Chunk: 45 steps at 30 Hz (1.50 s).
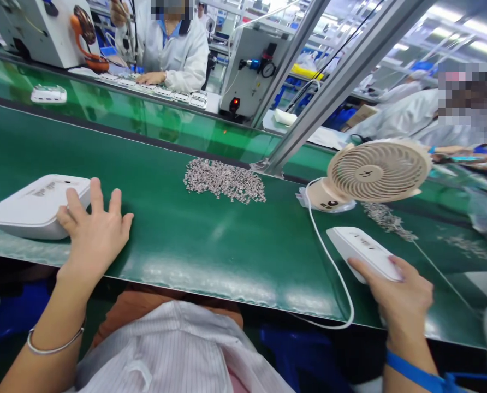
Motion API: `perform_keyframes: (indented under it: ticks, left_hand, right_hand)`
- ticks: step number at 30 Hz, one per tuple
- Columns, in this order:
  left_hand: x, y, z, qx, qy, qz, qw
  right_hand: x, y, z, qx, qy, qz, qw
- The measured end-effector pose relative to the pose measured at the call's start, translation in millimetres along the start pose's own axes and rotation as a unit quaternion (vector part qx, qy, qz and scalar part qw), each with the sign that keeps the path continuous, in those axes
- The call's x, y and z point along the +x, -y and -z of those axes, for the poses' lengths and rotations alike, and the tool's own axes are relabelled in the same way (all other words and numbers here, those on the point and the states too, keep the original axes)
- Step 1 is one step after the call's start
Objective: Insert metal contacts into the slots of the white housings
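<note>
At the left of the green bench lies a large white plastic device housing point(30, 210) with rounded corners and small slots. My left hand point(98, 229) is at its right end with fingers spread; some fingertips overlap its edge, and I cannot tell whether they press on it. On the right, my right hand point(405, 289) grips a smaller-looking white device housing point(364, 251) by its near end, thumb on one side. A row of port-like openings shows on its upward face. A heap of small metal pieces point(225, 180) lies on the bench between my hands, farther back.
A beige fan point(374, 172) stands at the back right, its white cable point(329, 256) looping over the front edge. A metal post point(333, 76) rises behind the bench. More metal pieces point(388, 221) lie right of the fan. A co-worker point(170, 54) sits across the line.
</note>
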<state>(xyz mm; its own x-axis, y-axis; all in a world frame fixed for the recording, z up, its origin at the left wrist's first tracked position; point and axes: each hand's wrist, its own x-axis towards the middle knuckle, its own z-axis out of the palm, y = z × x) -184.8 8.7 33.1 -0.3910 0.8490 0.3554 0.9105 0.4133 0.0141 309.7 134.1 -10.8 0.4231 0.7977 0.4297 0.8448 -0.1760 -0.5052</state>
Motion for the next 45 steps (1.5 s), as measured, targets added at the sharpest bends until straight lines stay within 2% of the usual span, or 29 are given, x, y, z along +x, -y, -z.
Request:
perform_keyframes:
  ticks: [2, 3, 5, 6, 8, 9, 11, 13, 14, 15, 16, 18, 19, 21, 24, 27, 30, 36, 38, 41, 43, 45]
  left_hand:
    - [-4, -9, -4.0, -0.012, -0.010, -0.028, 0.999]
    - [-7, -15, -5.3, -0.018, -0.015, -0.043, 0.999]
    - [-14, -27, -6.0, -0.036, -0.017, -0.080, 0.996]
    - [-18, -34, -5.6, -0.053, -0.013, -0.106, 0.993]
    - [-27, -47, -3.8, -0.098, 0.011, -0.180, 0.979]
    - [-32, -52, -2.9, -0.122, 0.030, -0.225, 0.966]
    - [-40, -60, -1.6, -0.165, 0.073, -0.309, 0.934]
    - [-45, -61, -1.2, -0.189, 0.097, -0.351, 0.912]
    - [-46, -60, -1.2, -0.189, 0.089, -0.347, 0.914]
    - [-47, -59, -1.3, -0.179, 0.067, -0.327, 0.925]
    - [-49, -57, -1.2, -0.159, 0.034, -0.294, 0.942]
    - [-52, -56, -0.1, -0.102, -0.038, -0.212, 0.971]
    - [-55, -57, 1.0, -0.080, -0.060, -0.179, 0.979]
    - [-61, -62, 3.7, -0.076, -0.062, -0.153, 0.983]
    - [-70, -71, 7.7, -0.122, -0.015, -0.208, 0.970]
    - [-73, -80, 10.1, -0.124, 0.006, -0.273, 0.954]
    - [-70, -95, 9.5, -0.090, -0.008, -0.293, 0.952]
    - [-53, -137, 2.6, -0.013, -0.058, -0.222, 0.973]
    - [-48, -138, 3.7, -0.048, -0.048, -0.231, 0.971]
    - [-42, -126, 7.7, -0.107, -0.019, -0.293, 0.950]
    - [-41, -117, 9.1, -0.100, -0.012, -0.311, 0.945]
    - [-41, -116, 8.1, -0.058, -0.017, -0.298, 0.953]
  right_hand:
    - [-7, 19, 7, 0.022, -0.034, -0.109, 0.993]
    - [-13, 32, 11, 0.042, -0.054, -0.129, 0.989]
    - [-31, 60, 16, 0.090, -0.060, -0.087, 0.990]
    - [-43, 73, 18, 0.118, -0.034, -0.045, 0.991]
    - [-67, 98, 16, 0.183, 0.084, 0.065, 0.977]
    - [-79, 111, 13, 0.211, 0.158, 0.122, 0.957]
    - [-95, 133, 3, 0.260, 0.295, 0.203, 0.897]
    - [-99, 153, -13, 0.307, 0.396, 0.219, 0.837]
    - [-95, 160, -23, 0.326, 0.414, 0.204, 0.825]
    - [-89, 167, -34, 0.340, 0.405, 0.179, 0.830]
    - [-80, 173, -47, 0.345, 0.373, 0.151, 0.848]
    - [-60, 180, -73, 0.319, 0.281, 0.106, 0.899]
    - [-50, 183, -86, 0.294, 0.253, 0.097, 0.917]
    - [-34, 187, -107, 0.239, 0.216, 0.127, 0.938]
    - [-22, 189, -123, 0.184, 0.196, 0.205, 0.941]
    - [-23, 190, -121, 0.172, 0.191, 0.225, 0.940]
    - [-33, 189, -113, 0.187, 0.189, 0.225, 0.937]
    - [-59, 201, -90, 0.279, 0.201, 0.283, 0.895]
    - [-65, 206, -82, 0.310, 0.222, 0.274, 0.883]
    - [-68, 211, -74, 0.357, 0.261, 0.221, 0.869]
    - [-68, 212, -72, 0.385, 0.272, 0.192, 0.861]
    - [-68, 212, -69, 0.409, 0.281, 0.169, 0.851]
